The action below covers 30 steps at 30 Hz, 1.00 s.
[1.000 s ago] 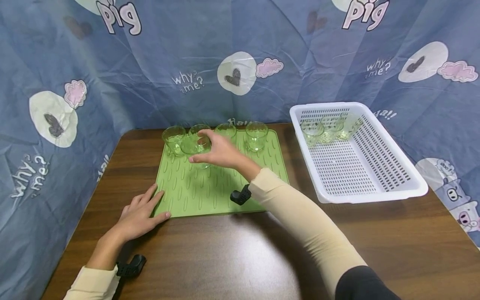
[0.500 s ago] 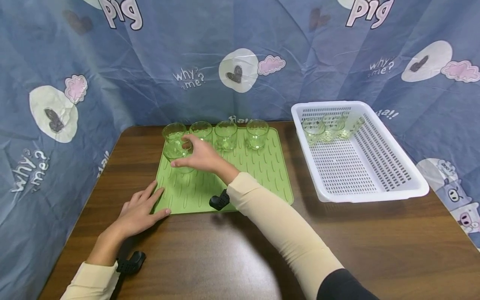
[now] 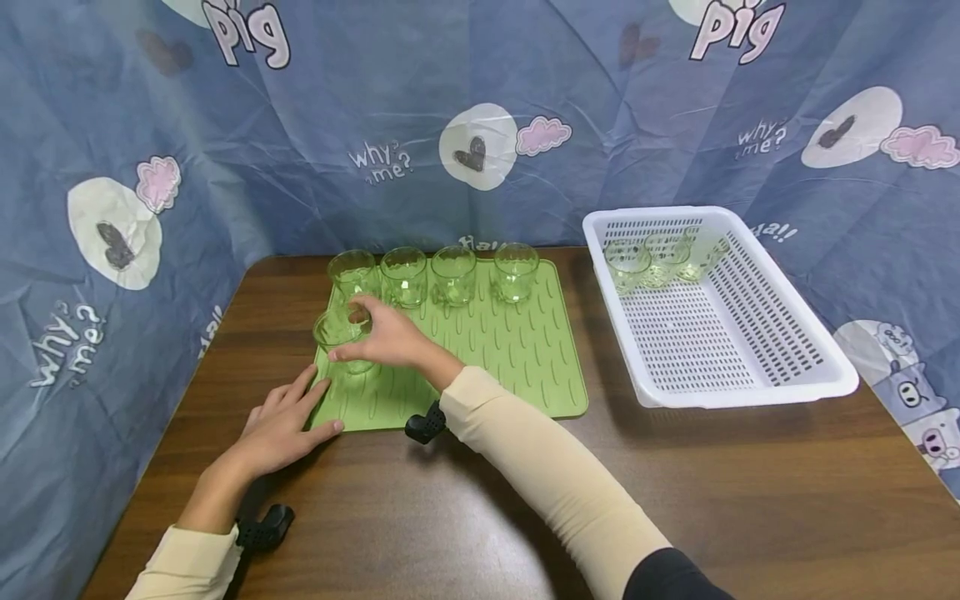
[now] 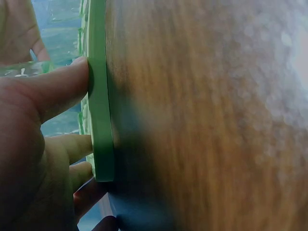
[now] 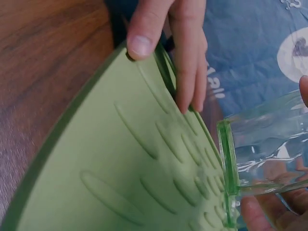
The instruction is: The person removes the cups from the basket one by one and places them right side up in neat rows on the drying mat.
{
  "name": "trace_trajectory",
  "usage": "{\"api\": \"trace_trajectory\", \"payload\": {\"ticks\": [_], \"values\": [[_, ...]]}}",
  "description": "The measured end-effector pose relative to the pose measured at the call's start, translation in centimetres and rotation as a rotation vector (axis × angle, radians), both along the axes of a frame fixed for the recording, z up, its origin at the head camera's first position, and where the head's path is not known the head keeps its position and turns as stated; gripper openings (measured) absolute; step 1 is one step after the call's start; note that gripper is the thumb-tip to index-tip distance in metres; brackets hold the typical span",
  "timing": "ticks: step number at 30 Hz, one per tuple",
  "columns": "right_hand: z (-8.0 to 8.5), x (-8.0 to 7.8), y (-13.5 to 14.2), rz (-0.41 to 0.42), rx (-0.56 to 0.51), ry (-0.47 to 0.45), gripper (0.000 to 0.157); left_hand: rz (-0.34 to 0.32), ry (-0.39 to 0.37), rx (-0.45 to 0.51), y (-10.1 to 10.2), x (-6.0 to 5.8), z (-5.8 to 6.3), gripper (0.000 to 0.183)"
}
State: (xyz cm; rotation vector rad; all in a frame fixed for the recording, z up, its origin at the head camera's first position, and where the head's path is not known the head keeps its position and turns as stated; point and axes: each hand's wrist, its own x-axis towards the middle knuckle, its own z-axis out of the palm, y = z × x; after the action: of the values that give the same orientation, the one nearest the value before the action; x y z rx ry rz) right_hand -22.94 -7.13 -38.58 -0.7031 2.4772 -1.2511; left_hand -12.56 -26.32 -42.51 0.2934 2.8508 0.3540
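My right hand (image 3: 393,333) grips a pale green drinking glass (image 3: 335,329) between thumb and fingers over the left side of a green ridged mat (image 3: 517,350). In the right wrist view the base of the glass (image 5: 269,144) is close to the mat; I cannot tell whether it touches. At the mat's front left corner rests my left hand (image 3: 279,429), fingers straight and spread. The left wrist view has its thumb and fingers against the mat's edge (image 4: 97,120). Along the mat's back edge stand several like glasses (image 3: 453,275) in a row.
To the right of the mat sits a white perforated plastic basket (image 3: 750,392), with several green glasses (image 3: 660,258) at its far left end. A brown wooden table (image 3: 420,517) bears everything. Behind it hangs a blue printed cloth (image 3: 315,108).
My right hand has carried the glass left and nearer to me, from in front of the back row towards the mat's left edge. My left hand has stayed in place.
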Motion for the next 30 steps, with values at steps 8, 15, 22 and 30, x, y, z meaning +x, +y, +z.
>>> {"api": "trace_trajectory", "payload": {"ticks": [8, 15, 22, 30], "values": [[-0.8, 0.3, -0.7, 0.022, -0.022, -0.003, 0.089, -0.001, 0.006, -0.005, -0.1, 0.0, 0.1, 0.083], [-2.3, 0.4, -0.7, 0.03, -0.043, -0.021, 0.09, 0.004, 0.001, -0.006, 0.0, 0.2, 0.3, 0.083], [-2.8, 0.3, -1.0, 0.018, -0.059, -0.024, 0.091, 0.012, 0.01, -0.011, 0.1, 0.0, 0.3, 0.082], [-3.5, 0.5, -1.5, 0.033, -0.154, -0.091, 0.087, 0.012, -0.003, -0.01, 0.3, 0.1, 0.4, 0.083]]}}
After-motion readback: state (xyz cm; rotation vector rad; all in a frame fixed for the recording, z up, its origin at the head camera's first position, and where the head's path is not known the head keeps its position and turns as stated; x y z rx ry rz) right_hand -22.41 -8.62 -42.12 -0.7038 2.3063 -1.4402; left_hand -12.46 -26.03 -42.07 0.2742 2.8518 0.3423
